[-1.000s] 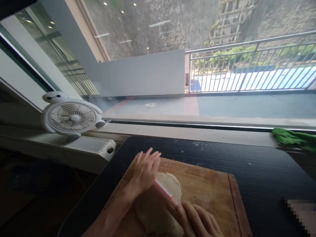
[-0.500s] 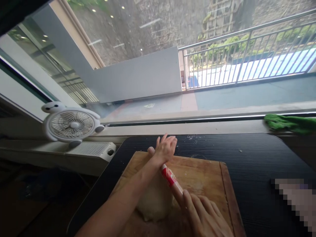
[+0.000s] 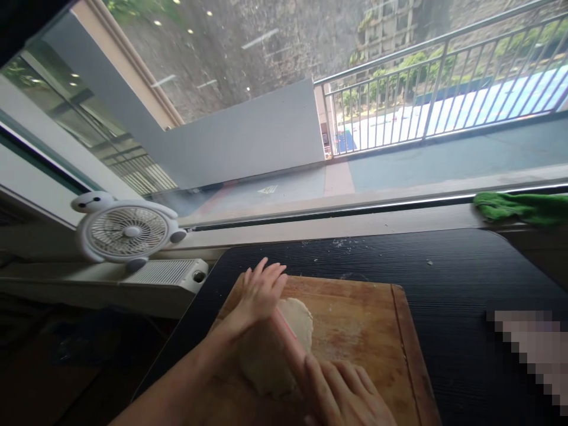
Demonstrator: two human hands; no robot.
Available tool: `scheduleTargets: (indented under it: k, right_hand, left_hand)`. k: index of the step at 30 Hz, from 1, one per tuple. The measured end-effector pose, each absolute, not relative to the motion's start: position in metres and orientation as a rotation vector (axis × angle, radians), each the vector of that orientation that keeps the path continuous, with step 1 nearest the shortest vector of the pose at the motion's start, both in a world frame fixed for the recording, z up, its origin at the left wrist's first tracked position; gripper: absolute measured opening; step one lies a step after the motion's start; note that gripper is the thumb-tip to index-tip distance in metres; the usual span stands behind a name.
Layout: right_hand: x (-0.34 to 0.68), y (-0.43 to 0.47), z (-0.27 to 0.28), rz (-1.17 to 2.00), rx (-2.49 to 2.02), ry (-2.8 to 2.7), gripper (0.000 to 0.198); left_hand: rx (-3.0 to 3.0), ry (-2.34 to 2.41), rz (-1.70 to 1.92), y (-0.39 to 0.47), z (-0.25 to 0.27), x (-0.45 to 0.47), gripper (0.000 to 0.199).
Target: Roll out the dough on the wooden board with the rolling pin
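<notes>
A rolling pin point(image 3: 289, 342) lies slantwise across a flattened sheet of pale dough point(image 3: 268, 370) on the wooden cutting board point(image 3: 355, 313). My left hand point(image 3: 264, 290) rests on the pin's far end with its palm down and fingers stretched out past it. At the near end, my right hand point(image 3: 344, 393) presses flat on the pin, fingers extended forward. Dough shows on both sides of the pin, with an uneven edge; my left forearm hides part of it. The pin's ends are covered by my hands.
The board sits on a black table point(image 3: 448, 307) with flour specks near its far edge. A white fan point(image 3: 131, 231) stands at the left beside the window. On the sill at the right lies a green cloth point(image 3: 519, 208). A blurred-out patch point(image 3: 532, 349) covers something at the right.
Both hands have moved left with the rolling pin, over the dough. More dough now shows to the pin's right, and the red label has become a faint streak.
</notes>
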State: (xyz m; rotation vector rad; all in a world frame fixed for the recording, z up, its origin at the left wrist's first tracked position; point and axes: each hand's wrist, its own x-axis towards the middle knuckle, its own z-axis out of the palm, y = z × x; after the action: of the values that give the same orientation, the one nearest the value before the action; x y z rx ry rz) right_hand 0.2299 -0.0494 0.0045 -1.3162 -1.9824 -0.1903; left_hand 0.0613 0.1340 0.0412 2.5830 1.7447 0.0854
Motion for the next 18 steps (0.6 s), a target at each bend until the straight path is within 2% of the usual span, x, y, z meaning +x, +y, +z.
scheduleTargets:
  k: [4, 7, 11, 15, 18]
  right_hand:
    - [0.258, -0.051, 0.007, -0.266, -1.501, -2.043, 0.040]
    - [0.263, -0.052, 0.009, -0.349, -1.532, -2.035, 0.042]
    - [0.246, -0.051, 0.015, -0.226, -1.459, -2.058, 0.046]
    - [0.226, -0.051, 0.017, -0.210, -1.351, -2.070, 0.043]
    - [0.227, -0.052, 0.015, -0.170, -1.322, -2.058, 0.040]
  left_hand:
    - [2.555, 1.679, 0.266, 0.168, 0.037, 0.140, 0.040]
    - [2.538, 1.587, 0.285, 0.177, 0.036, 0.158, 0.040]
    - [2.627, 1.591, 0.296, 0.152, 0.039, 0.110, 0.036]
    - [2.566, 1.708, 0.146, 0.112, 0.046, 0.046, 0.040]
    - [2.571, 1.752, 0.137, 0.102, 0.049, 0.038, 0.041]
